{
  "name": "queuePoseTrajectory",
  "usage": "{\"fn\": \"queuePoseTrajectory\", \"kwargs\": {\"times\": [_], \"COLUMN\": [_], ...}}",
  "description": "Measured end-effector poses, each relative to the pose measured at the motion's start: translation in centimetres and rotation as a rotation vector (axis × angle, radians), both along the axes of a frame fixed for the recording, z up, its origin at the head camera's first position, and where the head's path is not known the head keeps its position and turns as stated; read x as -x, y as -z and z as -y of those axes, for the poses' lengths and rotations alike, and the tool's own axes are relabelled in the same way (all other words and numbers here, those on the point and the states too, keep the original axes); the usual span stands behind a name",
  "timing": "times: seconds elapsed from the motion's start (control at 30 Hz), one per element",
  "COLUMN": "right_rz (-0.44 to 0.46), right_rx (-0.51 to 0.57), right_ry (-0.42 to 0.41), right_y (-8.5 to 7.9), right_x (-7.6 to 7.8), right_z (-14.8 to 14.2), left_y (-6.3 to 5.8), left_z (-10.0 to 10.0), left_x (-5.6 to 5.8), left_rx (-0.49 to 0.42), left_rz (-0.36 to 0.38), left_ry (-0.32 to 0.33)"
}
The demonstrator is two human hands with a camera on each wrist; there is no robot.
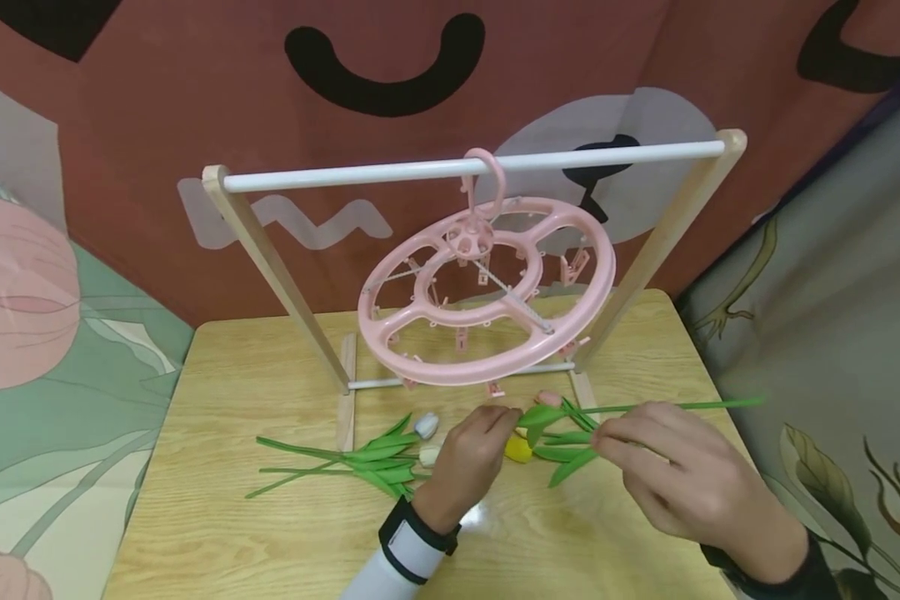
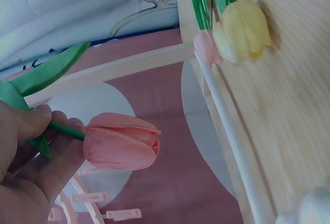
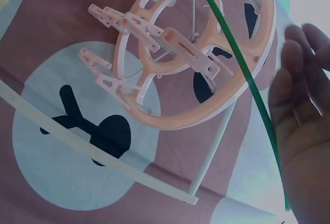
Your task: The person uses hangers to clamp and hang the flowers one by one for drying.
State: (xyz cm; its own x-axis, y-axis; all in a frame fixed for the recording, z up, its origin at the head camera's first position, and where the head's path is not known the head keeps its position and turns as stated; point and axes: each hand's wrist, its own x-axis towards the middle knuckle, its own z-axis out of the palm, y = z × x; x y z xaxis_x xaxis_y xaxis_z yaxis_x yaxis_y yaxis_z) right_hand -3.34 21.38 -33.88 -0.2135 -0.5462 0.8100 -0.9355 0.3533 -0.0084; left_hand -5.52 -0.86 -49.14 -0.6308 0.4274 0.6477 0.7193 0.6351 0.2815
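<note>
My left hand [image 1: 472, 458] pinches an artificial pink tulip [image 2: 121, 142] by its green stem, just below the bloom. The bloom is hidden behind that hand in the head view, while the long stem [image 1: 720, 404] points right. My right hand [image 1: 682, 479] hovers beside this stem with loosely bent fingers; in the right wrist view the stem passes along its palm, not gripped. Above both hands, a pink round clip hanger [image 1: 487, 367] with several small clips hangs by its hook.
The hanger's hook sits on the white rail [image 1: 345, 175] of a wooden stand. On the table [image 1: 217, 533], a yellow tulip [image 1: 519, 450] and another pink tulip [image 1: 549, 398] lie at right. White [image 1: 429, 455] and bluish-white tulips [image 1: 426, 426] lie at left.
</note>
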Motion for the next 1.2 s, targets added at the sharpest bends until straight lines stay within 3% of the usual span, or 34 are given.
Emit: {"fn": "queuePoseTrajectory", "kwargs": {"times": [0.23, 0.53, 0.73, 0.9, 1.03, 1.2], "right_rz": [0.041, 0.011, 0.167, 0.258, 0.309, 0.433], "right_rx": [-0.074, -0.11, -0.163, -0.175, -0.144, -0.188], "right_ry": [-0.077, 0.006, 0.082, 0.148, 0.145, 0.154], "right_y": [0.3, 0.8, 1.5, 2.4, 2.9, 3.4], "right_x": [-0.3, 0.6, 1.6, 2.6, 3.3, 4.0], "right_z": [-0.3, -0.3, -0.6, -0.4, 0.3, 1.4], "left_y": [0.6, 0.5, 0.2, -0.2, -0.6, -0.6], "left_z": [1.2, 2.9, 4.1, 4.8, 5.5, 6.5], "left_x": [-0.1, -0.3, -0.4, -0.4, -0.3, -0.3], "left_rx": [-0.049, -0.123, -0.219, -0.294, -0.348, -0.462], "left_rz": [-0.012, -0.035, -0.019, -0.026, -0.067, -0.06], "left_ry": [0.004, 0.006, 0.039, 0.019, -0.008, -0.017]}}
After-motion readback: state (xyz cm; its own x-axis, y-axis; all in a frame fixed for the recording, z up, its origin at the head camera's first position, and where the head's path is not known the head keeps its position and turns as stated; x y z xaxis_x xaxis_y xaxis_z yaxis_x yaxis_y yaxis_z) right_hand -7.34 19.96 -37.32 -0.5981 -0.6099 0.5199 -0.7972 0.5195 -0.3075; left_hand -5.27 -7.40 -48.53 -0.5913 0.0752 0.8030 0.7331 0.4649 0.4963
